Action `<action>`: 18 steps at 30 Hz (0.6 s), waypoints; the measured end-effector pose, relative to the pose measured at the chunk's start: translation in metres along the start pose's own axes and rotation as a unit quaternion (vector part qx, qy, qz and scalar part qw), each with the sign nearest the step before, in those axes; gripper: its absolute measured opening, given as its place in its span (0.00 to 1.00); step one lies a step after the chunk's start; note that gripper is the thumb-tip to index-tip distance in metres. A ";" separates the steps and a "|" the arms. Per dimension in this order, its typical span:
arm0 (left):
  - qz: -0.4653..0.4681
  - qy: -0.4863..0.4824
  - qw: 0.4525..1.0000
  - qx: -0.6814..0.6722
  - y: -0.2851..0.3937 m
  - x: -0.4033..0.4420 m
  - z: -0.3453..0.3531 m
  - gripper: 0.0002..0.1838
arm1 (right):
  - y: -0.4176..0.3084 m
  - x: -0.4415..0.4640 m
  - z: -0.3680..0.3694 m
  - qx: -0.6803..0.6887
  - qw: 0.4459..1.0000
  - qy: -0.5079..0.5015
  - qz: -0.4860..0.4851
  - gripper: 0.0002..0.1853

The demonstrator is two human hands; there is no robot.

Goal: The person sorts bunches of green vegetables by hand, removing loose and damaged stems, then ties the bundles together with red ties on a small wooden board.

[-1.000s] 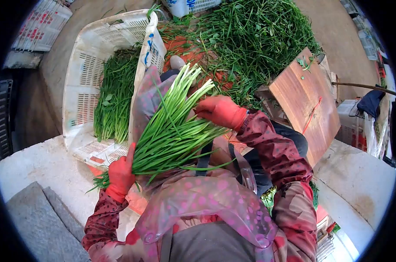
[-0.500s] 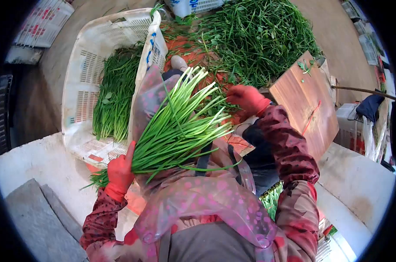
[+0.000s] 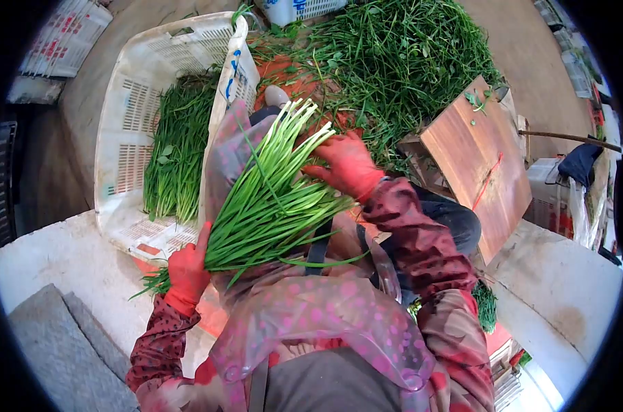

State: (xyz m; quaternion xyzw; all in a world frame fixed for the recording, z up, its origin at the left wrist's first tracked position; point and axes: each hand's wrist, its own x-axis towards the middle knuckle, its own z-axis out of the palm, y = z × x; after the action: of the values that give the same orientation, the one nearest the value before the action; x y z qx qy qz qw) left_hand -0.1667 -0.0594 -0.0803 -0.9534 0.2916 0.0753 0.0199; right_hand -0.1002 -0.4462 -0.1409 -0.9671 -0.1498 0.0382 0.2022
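A loose bunch of green chives (image 3: 260,213) lies across my lap on the see-through, pink-dotted apron, pale stem ends pointing up and away. My left hand (image 3: 189,269), in a red glove, is closed around the leafy end; some leaf tips stick out behind it. At the pale ends, my right hand (image 3: 347,167), also red-gloved, rests against the outer stems from the right, thumb and fingers apart. One long stray leaf crosses the bunch. Just left of my lap stands a white plastic basket (image 3: 112,154) with more chives (image 3: 178,151) lined up inside.
A big heap of tangled greens (image 3: 407,62) covers the floor ahead. A tilted wooden board (image 3: 479,172) stands at the right, near a thin stick (image 3: 569,139). Grey slabs (image 3: 64,350) lie at the lower left. A blue-and-white crate edge (image 3: 304,9) shows at the top.
My right hand has moved left and down from beside the bunch onto its pale ends, and the stems there sit closer together. My right knee now shows farther right. The left hand keeps its hold.
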 end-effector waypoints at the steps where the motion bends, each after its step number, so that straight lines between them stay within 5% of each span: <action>1: -0.002 -0.002 1.000 -0.010 0.000 -0.002 0.001 0.45 | -0.009 0.004 0.007 0.007 0.998 0.057 -0.005 0.13; 6: -0.008 -0.009 1.000 -0.011 -0.002 -0.006 0.004 0.45 | 0.014 0.009 0.019 0.163 0.982 0.097 -0.024 0.08; 8: -0.011 -0.003 1.000 -0.021 0.000 -0.004 0.003 0.45 | 0.048 0.005 0.001 0.083 0.995 0.038 0.044 0.08; 10: -0.023 0.006 0.999 -0.031 0.004 -0.006 0.004 0.45 | 0.090 -0.004 -0.013 0.266 0.922 0.193 0.205 0.09; 12: -0.035 0.011 0.999 -0.037 0.004 -0.010 0.006 0.44 | 0.138 -0.014 -0.037 0.270 0.885 0.160 0.343 0.10; 13: -0.033 0.021 0.998 -0.049 0.003 -0.012 0.008 0.44 | 0.140 -0.019 -0.027 0.271 0.883 0.159 0.347 0.10; 15: -0.028 0.029 0.997 -0.060 0.001 -0.016 0.013 0.44 | 0.137 -0.021 0.002 0.281 0.936 0.174 0.119 0.20; 16: -0.027 0.025 0.997 -0.061 -0.001 -0.017 0.017 0.44 | 0.102 -0.020 -0.012 0.308 0.937 0.017 0.166 0.32; 17: -0.028 0.020 0.998 -0.061 -0.001 -0.018 0.019 0.44 | 0.096 -0.020 0.014 0.277 0.960 0.035 0.036 0.34; 18: -0.028 0.018 0.998 -0.059 0.000 -0.018 0.019 0.44 | 0.070 -0.017 0.005 0.298 0.948 -0.079 0.075 0.37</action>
State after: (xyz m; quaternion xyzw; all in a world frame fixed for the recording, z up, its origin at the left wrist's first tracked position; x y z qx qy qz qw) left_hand -0.1840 -0.0483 -0.0961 -0.9618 0.2603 0.0744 -0.0399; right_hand -0.0974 -0.5109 -0.1735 -0.8652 -0.0738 0.1720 0.4652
